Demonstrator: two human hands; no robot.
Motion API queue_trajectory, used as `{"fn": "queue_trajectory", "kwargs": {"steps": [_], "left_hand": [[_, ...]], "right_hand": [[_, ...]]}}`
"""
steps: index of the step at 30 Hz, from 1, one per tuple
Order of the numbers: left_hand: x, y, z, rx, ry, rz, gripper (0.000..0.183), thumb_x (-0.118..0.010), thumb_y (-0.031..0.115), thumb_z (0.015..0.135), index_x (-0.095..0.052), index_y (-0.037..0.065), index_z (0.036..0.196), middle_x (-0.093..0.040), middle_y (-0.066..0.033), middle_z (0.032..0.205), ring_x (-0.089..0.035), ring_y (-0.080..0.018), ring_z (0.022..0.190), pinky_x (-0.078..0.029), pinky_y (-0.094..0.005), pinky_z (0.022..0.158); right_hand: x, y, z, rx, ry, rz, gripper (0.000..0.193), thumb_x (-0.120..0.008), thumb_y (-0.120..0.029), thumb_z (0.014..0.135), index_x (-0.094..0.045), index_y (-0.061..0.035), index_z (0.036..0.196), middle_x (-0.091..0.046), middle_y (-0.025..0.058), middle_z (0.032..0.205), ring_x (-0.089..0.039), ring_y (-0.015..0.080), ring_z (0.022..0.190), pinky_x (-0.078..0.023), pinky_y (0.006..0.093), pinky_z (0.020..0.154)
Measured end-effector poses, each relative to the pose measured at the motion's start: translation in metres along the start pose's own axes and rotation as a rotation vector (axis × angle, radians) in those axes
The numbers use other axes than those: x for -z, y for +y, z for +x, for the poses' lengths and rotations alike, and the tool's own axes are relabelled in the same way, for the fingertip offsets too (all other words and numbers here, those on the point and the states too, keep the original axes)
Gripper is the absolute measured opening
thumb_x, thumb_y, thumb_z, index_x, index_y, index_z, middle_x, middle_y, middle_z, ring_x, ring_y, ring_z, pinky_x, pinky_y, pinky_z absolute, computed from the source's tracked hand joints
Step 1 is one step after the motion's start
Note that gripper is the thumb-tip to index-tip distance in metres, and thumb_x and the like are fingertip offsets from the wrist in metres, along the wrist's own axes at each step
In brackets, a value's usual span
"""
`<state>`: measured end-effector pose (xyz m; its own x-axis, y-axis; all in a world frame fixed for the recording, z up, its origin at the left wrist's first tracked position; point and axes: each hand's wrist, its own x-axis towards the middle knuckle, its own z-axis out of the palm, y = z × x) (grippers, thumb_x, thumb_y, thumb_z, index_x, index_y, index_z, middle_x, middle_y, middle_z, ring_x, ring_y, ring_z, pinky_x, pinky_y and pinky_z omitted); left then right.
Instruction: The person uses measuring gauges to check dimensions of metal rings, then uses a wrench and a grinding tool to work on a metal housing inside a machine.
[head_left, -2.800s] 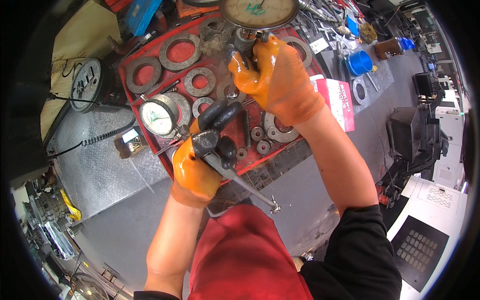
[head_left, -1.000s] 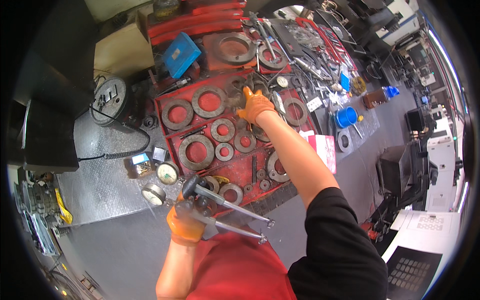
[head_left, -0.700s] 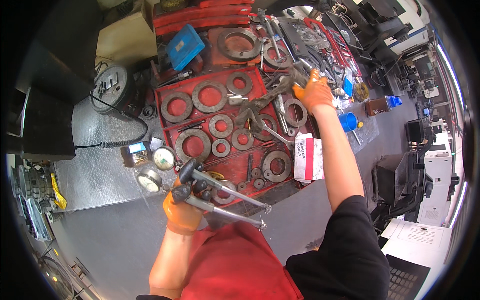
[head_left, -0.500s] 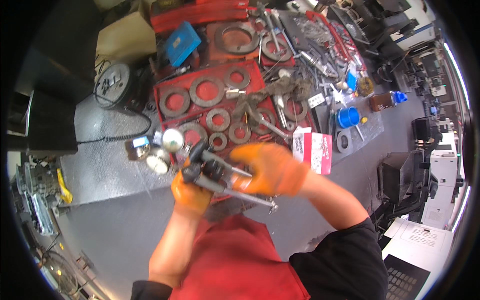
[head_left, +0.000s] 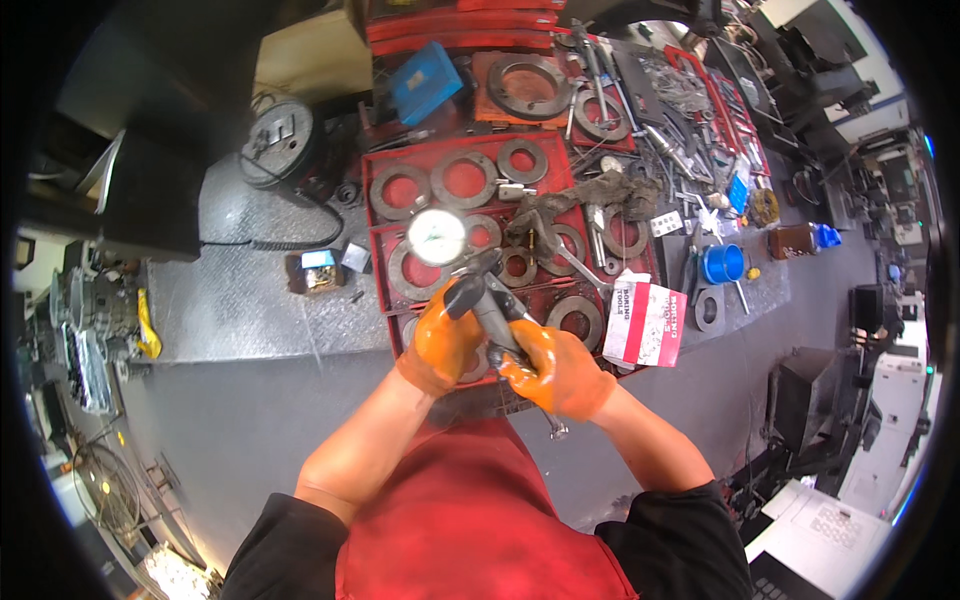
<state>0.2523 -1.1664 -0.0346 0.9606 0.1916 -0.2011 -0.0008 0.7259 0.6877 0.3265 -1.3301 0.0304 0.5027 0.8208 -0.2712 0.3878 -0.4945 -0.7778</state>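
Observation:
Both my hands wear orange gloves and meet over the front edge of the bench. My left hand (head_left: 440, 345) is closed around the black grip of a dial bore gauge (head_left: 492, 312), just below its round white dial. Lower on the same gauge, the fingers of my right hand (head_left: 562, 372) wrap its shaft. The gauge lies tilted, dial up to the left and measuring tip down to the right, below my right hand. Whether a second gauge is bunched with it I cannot tell. Under and beyond the hands, red trays (head_left: 375, 240) hold several steel rings (head_left: 463, 180).
A red and white box (head_left: 645, 322) stands right of my hands. Small boxes (head_left: 318, 272) lie to the left, near a round grey device (head_left: 283, 140) with a coiled cable. Farther back are a blue case (head_left: 425, 82), a dark rag (head_left: 600, 190), a blue ring-shaped container (head_left: 722, 263) and scattered tools.
My hands have drawn closer together, and the gauge has turned steeper. Two dials and two rods showed before; one dial shows now. The view has shifted, moving the bench rightward in the picture.

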Motion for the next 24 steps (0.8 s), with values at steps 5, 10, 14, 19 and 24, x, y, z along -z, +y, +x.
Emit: {"fn": "queue_trajectory", "kwargs": {"steps": [5,10,14,19,24], "left_hand": [[0.025,0.01,0.022,0.142,0.131,0.161,0.037,-0.057,0.005,0.092,-0.061,0.007,0.129,-0.064,0.0022,0.095,-0.056,-0.0083,0.074,-0.046,-0.0235,0.061],[0.053,0.004,0.041,0.204,0.376,0.06,0.03,-0.06,0.001,0.095,-0.067,0.007,0.123,-0.071,0.0007,0.1,-0.048,-0.0004,0.058,-0.035,-0.0169,0.05],[0.07,-0.005,0.052,0.19,0.342,0.17,0.029,-0.062,0.005,0.094,-0.067,0.006,0.123,-0.069,0.0012,0.097,-0.05,-0.0018,0.062,-0.037,-0.018,0.053],[0.094,-0.017,0.063,0.201,0.262,0.237,0.032,-0.061,0.005,0.093,-0.066,0.004,0.124,-0.07,-0.0023,0.104,-0.056,-0.0055,0.073,-0.043,-0.0192,0.062],[0.098,-0.019,0.071,0.186,0.29,0.263,0.031,-0.059,0.001,0.091,-0.067,0.001,0.121,-0.065,0.0024,0.092,-0.052,-0.0031,0.071,-0.039,-0.0192,0.06]], "right_hand": [[0.049,0.015,-0.032,0.097,0.446,0.345,0.018,-0.065,-0.011,0.091,-0.062,-0.0028,0.107,-0.065,0.0083,0.088,-0.065,0.0171,0.077,-0.051,0.0323,0.069],[0.124,-0.001,0.021,0.071,0.729,0.423,0.037,-0.063,-0.025,0.097,-0.057,0.0023,0.122,-0.067,0.0097,0.104,-0.067,0.0187,0.092,-0.054,0.0289,0.074],[0.119,0.052,0.099,0.2,0.958,0.102,0.029,-0.062,-0.012,0.096,-0.056,0.0001,0.121,-0.068,0.0085,0.097,-0.064,0.0124,0.083,-0.052,0.0282,0.076],[0.101,0.097,0.168,0.185,0.884,0.003,0.027,-0.064,-0.007,0.091,-0.058,0.0004,0.117,-0.067,0.0056,0.084,-0.061,0.0093,0.071,-0.05,0.0247,0.066],[0.095,0.106,0.185,0.112,0.801,-0.005,0.025,-0.064,-0.005,0.089,-0.058,-0.0004,0.113,-0.067,0.0074,0.083,-0.064,0.015,0.069,-0.052,0.0289,0.064]]}}
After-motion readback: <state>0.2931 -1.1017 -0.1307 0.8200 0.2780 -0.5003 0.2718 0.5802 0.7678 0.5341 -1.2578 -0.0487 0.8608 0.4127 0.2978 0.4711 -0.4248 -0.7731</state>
